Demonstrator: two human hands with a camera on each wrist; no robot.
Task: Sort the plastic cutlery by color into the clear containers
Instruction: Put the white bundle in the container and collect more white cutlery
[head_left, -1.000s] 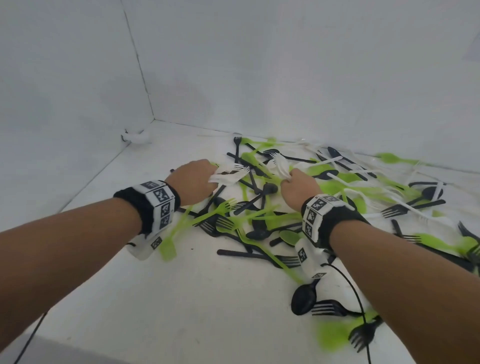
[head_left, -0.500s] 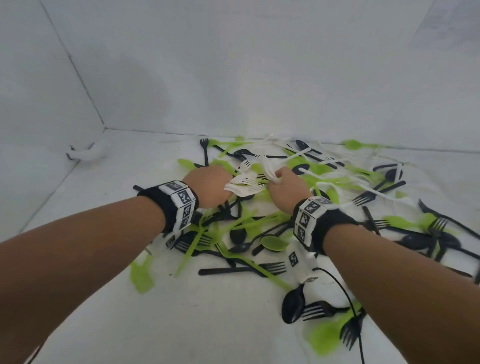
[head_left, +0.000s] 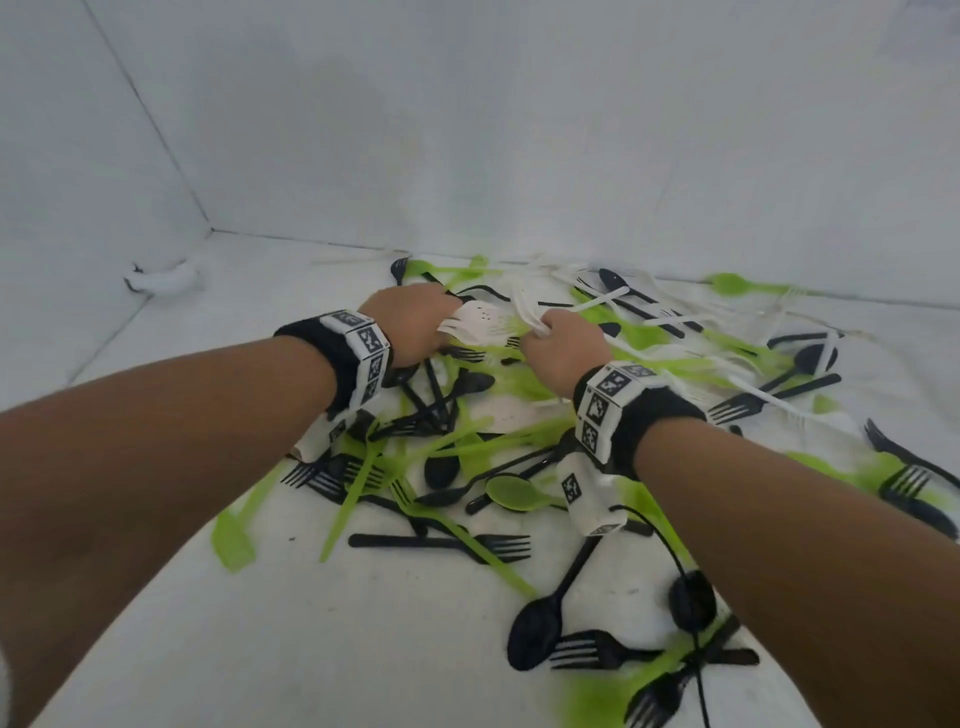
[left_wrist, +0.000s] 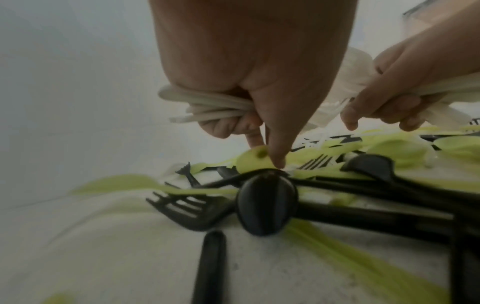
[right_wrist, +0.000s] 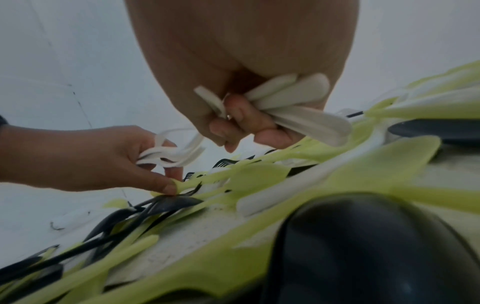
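Observation:
A pile of green, black and white plastic cutlery (head_left: 519, 415) lies scattered on the white floor. My left hand (head_left: 410, 325) grips a bundle of white cutlery (head_left: 478, 325), whose handles (left_wrist: 207, 109) stick out of my fist, while its thumb (left_wrist: 275, 148) points down to a green spoon (left_wrist: 253, 159) above a black spoon (left_wrist: 267, 205). My right hand (head_left: 561, 345) grips another bunch of white pieces (right_wrist: 298, 107) just right of the left hand. No clear container is in view.
White walls (head_left: 467, 130) close the space behind and to the left. A small white object (head_left: 166, 280) lies by the left wall. A black cable (head_left: 675, 561) runs from my right wrist over the cutlery near the front.
Both hands have come closer together over the pile, each still holding white cutlery. The view has shifted a little.

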